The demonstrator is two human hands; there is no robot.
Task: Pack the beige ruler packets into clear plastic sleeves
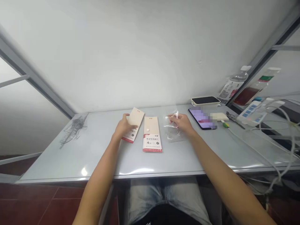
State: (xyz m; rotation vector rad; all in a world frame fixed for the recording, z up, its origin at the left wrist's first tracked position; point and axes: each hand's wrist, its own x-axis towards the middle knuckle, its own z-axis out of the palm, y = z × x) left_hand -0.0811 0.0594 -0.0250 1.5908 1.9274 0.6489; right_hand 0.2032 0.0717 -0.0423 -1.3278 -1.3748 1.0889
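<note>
My left hand [123, 127] grips a beige card package with a red and white bottom label [134, 123], tilted on the grey table [93, 156]. A second, like package [152, 134] lies flat just to its right, a small white round piece near its top. My right hand [182, 122] pinches the top edge of a clear plastic sleeve [172, 131] that rests on the table right of the middle package.
A lit phone [202, 118] lies right of my right hand, with a dark-topped case [205, 100] behind it. Two bottles [234, 86], a power strip [252, 112] and several white cables [269, 140] crowd the right side. A scribbled mark [73, 128] sits at far left.
</note>
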